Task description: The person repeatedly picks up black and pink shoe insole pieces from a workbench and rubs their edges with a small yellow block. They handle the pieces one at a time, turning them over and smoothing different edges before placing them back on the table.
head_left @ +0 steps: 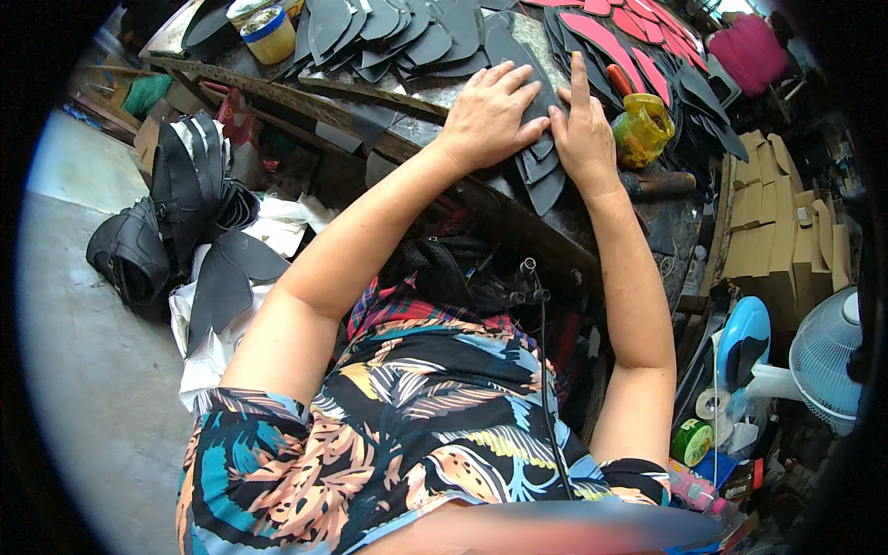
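My left hand (pixel 493 116) lies spread over a fanned stack of black sole-shaped pieces (pixel 542 190) at the table's near edge. Its thumb points toward my other hand. Against the right side of this stack rests my right hand (pixel 585 143), index finger stretched away from me and thumb on the edge of the pieces. Both hands look open, with no thing gripped in them. More black cut pieces (pixel 421 42) overlap beyond my left hand. Past the right one lie red-faced pieces (pixel 606 46), also in overlapping rows.
Close to my right hand stand a yellow glue-smeared jar (pixel 645 131) and a dark-handled tool (pixel 661 184). A blue-rimmed jar (pixel 268 35) is far left. Black shoe parts (pixel 176 199) lie left; cardboard boxes (pixel 768 217) and a fan (pixel 825 356) stand right.
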Demonstrator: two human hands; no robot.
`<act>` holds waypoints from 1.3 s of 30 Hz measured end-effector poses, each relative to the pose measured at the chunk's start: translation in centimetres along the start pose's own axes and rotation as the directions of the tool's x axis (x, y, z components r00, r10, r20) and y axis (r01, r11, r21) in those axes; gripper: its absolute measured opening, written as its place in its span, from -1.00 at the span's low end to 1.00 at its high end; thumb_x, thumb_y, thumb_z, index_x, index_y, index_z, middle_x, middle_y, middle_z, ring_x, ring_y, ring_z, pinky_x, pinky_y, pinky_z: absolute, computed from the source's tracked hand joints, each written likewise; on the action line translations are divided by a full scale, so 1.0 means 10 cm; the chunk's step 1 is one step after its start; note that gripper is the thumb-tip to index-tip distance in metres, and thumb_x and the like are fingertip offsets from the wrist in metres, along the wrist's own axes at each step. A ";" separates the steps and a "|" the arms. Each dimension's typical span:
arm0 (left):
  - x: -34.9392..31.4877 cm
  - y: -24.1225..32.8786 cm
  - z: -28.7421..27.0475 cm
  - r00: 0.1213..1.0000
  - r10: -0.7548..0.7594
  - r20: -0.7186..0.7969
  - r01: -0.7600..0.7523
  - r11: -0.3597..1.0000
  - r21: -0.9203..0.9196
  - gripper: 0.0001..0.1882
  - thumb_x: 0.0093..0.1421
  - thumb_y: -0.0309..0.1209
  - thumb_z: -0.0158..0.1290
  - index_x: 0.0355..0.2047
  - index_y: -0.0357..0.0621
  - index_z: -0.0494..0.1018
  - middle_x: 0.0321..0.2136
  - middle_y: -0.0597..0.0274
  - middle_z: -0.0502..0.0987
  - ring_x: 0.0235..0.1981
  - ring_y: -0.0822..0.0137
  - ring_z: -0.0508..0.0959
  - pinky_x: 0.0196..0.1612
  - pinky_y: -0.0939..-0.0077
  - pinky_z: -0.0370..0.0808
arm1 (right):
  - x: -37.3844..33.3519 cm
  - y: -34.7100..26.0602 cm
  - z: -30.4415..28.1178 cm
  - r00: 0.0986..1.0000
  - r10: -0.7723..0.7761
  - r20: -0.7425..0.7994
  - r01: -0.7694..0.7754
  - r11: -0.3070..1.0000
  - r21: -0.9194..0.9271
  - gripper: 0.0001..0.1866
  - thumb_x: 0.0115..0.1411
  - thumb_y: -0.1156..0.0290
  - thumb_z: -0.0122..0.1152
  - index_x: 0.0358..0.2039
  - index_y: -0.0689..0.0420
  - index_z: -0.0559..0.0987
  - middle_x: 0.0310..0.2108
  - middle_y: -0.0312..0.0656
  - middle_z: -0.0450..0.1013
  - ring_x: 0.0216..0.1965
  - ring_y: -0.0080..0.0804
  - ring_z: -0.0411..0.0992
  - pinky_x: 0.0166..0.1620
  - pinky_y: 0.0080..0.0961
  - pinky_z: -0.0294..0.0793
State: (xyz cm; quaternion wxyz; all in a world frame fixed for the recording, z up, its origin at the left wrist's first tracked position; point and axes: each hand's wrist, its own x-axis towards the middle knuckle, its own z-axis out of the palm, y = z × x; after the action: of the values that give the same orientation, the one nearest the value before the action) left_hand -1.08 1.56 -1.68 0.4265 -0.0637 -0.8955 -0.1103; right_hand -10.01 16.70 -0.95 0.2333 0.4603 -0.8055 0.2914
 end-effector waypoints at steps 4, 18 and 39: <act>0.01 -0.03 -0.06 0.998 0.052 0.022 -0.050 0.996 -0.074 -0.72 0.12 -0.22 0.22 -0.30 -0.18 0.59 -0.09 0.11 0.59 0.07 0.07 0.50 0.13 0.25 0.43 | -0.01 -0.01 -0.01 1.000 0.025 0.012 -0.025 1.000 0.018 -0.12 0.18 0.43 0.21 0.44 0.04 -0.03 -0.18 -0.06 0.56 -0.11 -0.05 0.50 -0.05 -0.17 0.51; -0.02 -0.04 -0.08 0.999 -0.043 -0.027 0.040 0.993 -0.107 -0.76 0.07 -0.27 0.24 -0.46 -0.17 0.48 -0.27 0.15 0.55 -0.09 0.09 0.50 -0.03 0.28 0.47 | 0.01 0.03 -0.02 0.983 0.178 0.053 -0.186 0.947 0.261 -0.05 0.10 0.51 0.31 0.43 -0.02 0.02 -0.31 -0.18 0.55 -0.24 -0.17 0.52 -0.09 -0.26 0.50; 0.04 0.11 -0.16 0.953 -0.247 0.175 0.243 0.969 0.046 -0.43 0.06 -0.02 0.26 -0.02 -0.12 0.51 -0.17 0.11 0.53 0.00 0.05 0.41 0.05 0.20 0.37 | 0.10 0.01 -0.18 0.961 0.269 0.071 -0.276 0.897 0.346 -0.25 0.11 0.60 0.22 0.33 -0.06 0.27 -0.48 -0.24 0.43 -0.45 -0.39 0.49 -0.29 -0.43 0.51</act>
State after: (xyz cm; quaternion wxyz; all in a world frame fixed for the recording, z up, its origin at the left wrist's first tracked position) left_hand 0.12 2.25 -0.20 0.3280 0.0433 -0.9324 -0.1456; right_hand -10.36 17.34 0.95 0.0952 0.3805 -0.7991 0.4555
